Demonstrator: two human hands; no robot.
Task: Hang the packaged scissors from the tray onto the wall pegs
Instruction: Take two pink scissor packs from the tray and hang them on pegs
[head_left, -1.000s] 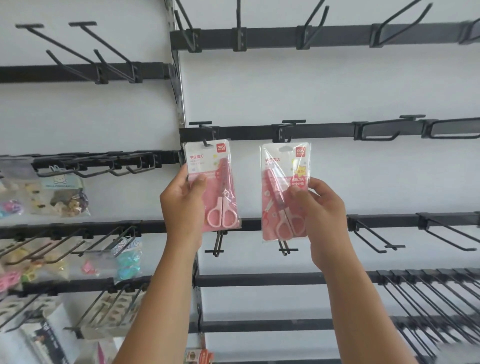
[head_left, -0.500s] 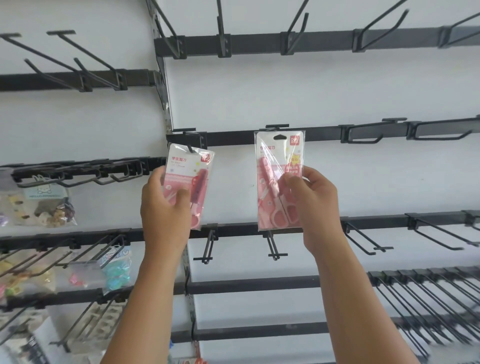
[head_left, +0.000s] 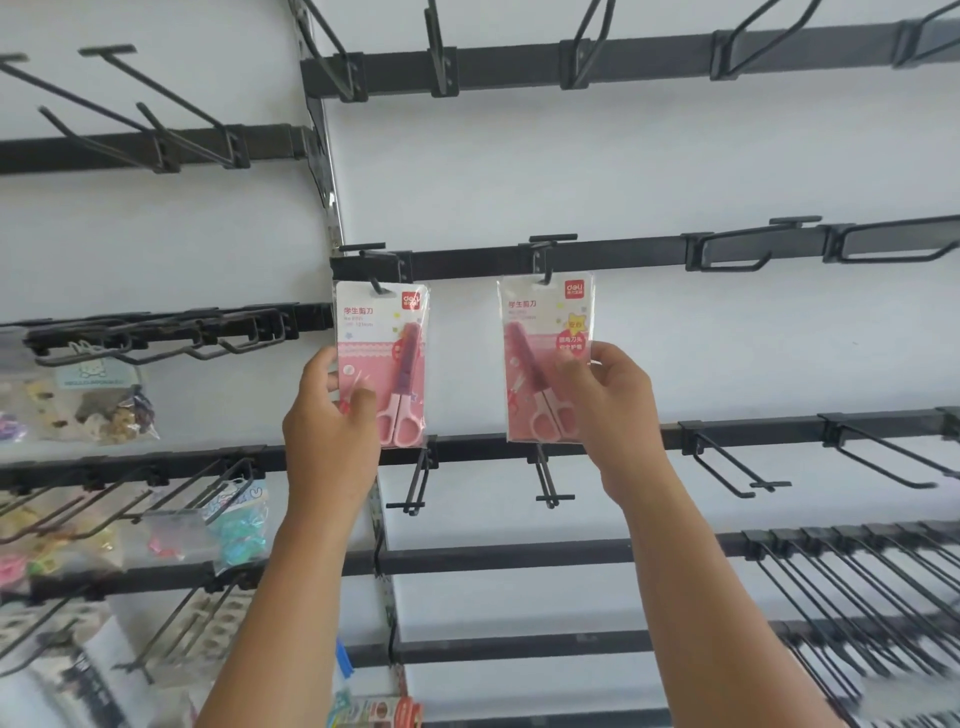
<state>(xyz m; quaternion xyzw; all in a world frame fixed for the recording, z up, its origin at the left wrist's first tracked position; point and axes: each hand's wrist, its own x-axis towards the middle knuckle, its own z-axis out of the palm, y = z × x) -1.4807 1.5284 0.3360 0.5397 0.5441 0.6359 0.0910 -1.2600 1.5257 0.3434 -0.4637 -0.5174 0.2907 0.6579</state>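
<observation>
Two pink packaged scissors are raised against the white wall. My left hand grips the lower left of the left scissors pack, whose top hole sits at the left peg. My right hand pinches the right edge of the right scissors pack, its top at the second peg. Both pegs stick out from the same black rail. Both packs hang upright. The tray is out of view.
Black rails with many bare pegs run across the wall above, below and to the right. On the left, pegs hold bags of small toys and colourful trinkets. Tape rolls show at the bottom.
The left pack, tilted and lower half a second ago, has come up and straightened at its peg. The right pack has stayed at its peg. The view shifted slightly.
</observation>
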